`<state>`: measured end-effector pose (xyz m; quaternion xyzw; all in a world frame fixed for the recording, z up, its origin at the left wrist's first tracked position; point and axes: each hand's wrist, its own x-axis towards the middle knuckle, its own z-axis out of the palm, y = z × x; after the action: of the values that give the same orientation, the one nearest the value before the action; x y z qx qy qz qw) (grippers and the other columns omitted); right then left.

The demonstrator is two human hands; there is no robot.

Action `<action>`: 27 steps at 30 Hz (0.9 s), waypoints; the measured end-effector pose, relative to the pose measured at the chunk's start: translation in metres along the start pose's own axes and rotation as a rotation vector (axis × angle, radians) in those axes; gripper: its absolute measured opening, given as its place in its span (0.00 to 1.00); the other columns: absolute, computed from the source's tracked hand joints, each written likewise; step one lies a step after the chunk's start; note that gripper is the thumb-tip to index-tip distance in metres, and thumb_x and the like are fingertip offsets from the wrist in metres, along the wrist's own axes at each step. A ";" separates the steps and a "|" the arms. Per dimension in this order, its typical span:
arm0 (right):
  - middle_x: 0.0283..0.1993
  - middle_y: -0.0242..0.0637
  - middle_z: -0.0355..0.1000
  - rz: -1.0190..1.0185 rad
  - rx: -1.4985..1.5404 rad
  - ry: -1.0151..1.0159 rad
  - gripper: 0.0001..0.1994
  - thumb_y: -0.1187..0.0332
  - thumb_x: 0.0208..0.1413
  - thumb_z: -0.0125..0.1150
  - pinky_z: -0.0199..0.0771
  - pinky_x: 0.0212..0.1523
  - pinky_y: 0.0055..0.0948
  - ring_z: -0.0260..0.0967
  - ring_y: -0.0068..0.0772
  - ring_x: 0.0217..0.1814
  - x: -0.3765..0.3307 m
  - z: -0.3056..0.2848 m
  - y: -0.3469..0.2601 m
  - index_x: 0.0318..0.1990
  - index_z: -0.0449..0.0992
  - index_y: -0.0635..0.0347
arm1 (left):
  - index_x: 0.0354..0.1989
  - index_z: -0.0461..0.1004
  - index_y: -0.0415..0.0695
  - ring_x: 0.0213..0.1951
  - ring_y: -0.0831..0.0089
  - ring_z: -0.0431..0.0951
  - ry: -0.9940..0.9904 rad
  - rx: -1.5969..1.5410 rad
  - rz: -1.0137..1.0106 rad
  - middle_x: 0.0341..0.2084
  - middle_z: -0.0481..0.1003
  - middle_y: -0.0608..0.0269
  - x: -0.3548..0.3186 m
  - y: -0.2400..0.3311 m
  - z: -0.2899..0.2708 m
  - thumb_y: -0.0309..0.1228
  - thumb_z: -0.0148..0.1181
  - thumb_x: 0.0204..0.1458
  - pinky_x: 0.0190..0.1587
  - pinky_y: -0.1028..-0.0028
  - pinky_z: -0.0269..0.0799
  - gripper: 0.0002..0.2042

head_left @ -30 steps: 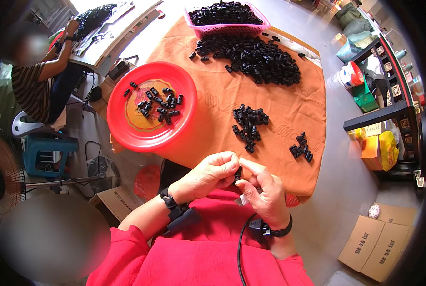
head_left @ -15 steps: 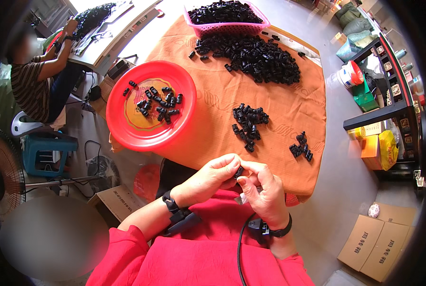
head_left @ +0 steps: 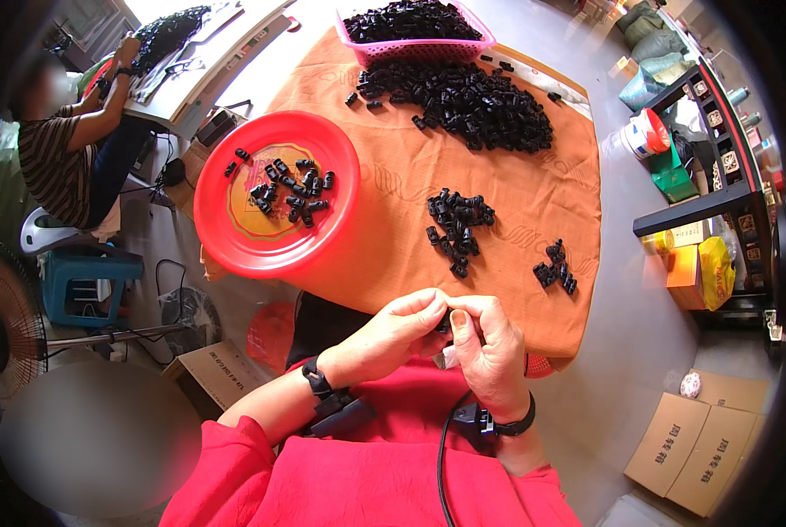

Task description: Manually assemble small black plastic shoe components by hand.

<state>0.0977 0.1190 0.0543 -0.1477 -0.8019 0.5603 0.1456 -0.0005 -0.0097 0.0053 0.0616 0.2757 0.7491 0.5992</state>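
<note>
My left hand [head_left: 391,332] and my right hand [head_left: 491,356] meet at the table's near edge, thumbs and fingers pinched together. Between their fingertips is a small black plastic part [head_left: 444,324], mostly covered by the fingers. A small whitish piece [head_left: 448,357] shows under my right hand's fingers; what it is I cannot make out. Beyond my hands lies a small heap of similar black parts [head_left: 460,227], with a smaller cluster [head_left: 554,269] to its right. Several more black parts [head_left: 300,186] lie in the red round plastic tray [head_left: 340,206] on the left.
An orange cloth [head_left: 393,250] covers the table. At its far side are a large pile of black parts [head_left: 472,105] and a pink basket [head_left: 419,47] full of them. A person [head_left: 59,162] sits at a white table, far left. A fan [head_left: 6,321] and cardboard boxes [head_left: 696,448] stand around.
My thumbs and fingers have closed further over the black part, so less of it shows. My right thumb has moved up, and the view has shifted slightly.
</note>
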 end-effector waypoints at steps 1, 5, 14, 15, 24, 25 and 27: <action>0.27 0.27 0.72 -0.007 -0.024 0.004 0.06 0.73 0.66 0.54 0.69 0.25 0.17 0.68 0.13 0.23 0.001 -0.001 -0.001 0.46 0.73 0.63 | 0.46 0.69 0.44 0.44 0.79 0.73 0.000 0.000 0.000 0.40 0.72 0.69 -0.001 0.001 0.002 0.42 0.50 0.65 0.47 0.72 0.73 0.14; 0.28 0.28 0.71 0.033 0.033 -0.005 0.06 0.72 0.67 0.51 0.69 0.27 0.18 0.67 0.14 0.26 0.001 0.000 -0.001 0.46 0.73 0.63 | 0.47 0.69 0.45 0.41 0.79 0.73 -0.036 -0.076 -0.039 0.38 0.72 0.69 -0.002 0.005 0.003 0.40 0.52 0.64 0.45 0.73 0.72 0.12; 0.29 0.29 0.72 0.096 0.080 -0.066 0.06 0.73 0.66 0.53 0.70 0.29 0.17 0.67 0.13 0.28 0.003 -0.003 -0.009 0.46 0.72 0.63 | 0.45 0.68 0.45 0.39 0.78 0.72 -0.018 -0.053 0.011 0.36 0.71 0.69 -0.001 0.003 0.001 0.39 0.53 0.64 0.43 0.74 0.71 0.11; 0.29 0.29 0.72 0.096 0.081 -0.068 0.06 0.73 0.66 0.53 0.70 0.29 0.17 0.67 0.13 0.28 0.003 -0.002 -0.008 0.46 0.72 0.63 | 0.44 0.68 0.45 0.39 0.79 0.72 0.031 -0.041 0.000 0.36 0.71 0.69 -0.001 0.003 0.003 0.39 0.53 0.64 0.43 0.74 0.71 0.11; 0.23 0.34 0.74 0.026 -0.003 0.079 0.06 0.72 0.64 0.55 0.73 0.25 0.23 0.74 0.21 0.23 0.005 0.001 -0.003 0.46 0.72 0.61 | 0.44 0.68 0.46 0.35 0.81 0.68 -0.027 0.025 0.086 0.33 0.69 0.71 0.003 0.002 0.003 0.40 0.51 0.65 0.39 0.76 0.66 0.11; 0.23 0.37 0.74 0.033 -0.071 0.108 0.06 0.72 0.63 0.56 0.73 0.25 0.26 0.74 0.26 0.23 0.004 0.001 -0.001 0.46 0.72 0.61 | 0.44 0.68 0.46 0.35 0.81 0.68 -0.027 0.025 0.085 0.33 0.69 0.71 0.003 0.003 0.004 0.40 0.51 0.65 0.39 0.76 0.66 0.11; 0.23 0.40 0.74 0.041 -0.139 0.139 0.07 0.72 0.62 0.56 0.73 0.25 0.30 0.75 0.31 0.23 0.004 0.002 0.004 0.46 0.73 0.61 | 0.44 0.69 0.46 0.33 0.82 0.66 -0.012 0.081 0.070 0.32 0.69 0.73 0.003 0.004 0.005 0.40 0.51 0.65 0.35 0.79 0.61 0.11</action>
<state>0.0933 0.1206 0.0502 -0.2125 -0.8235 0.4947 0.1787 -0.0029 -0.0057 0.0108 0.0999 0.2996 0.7573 0.5716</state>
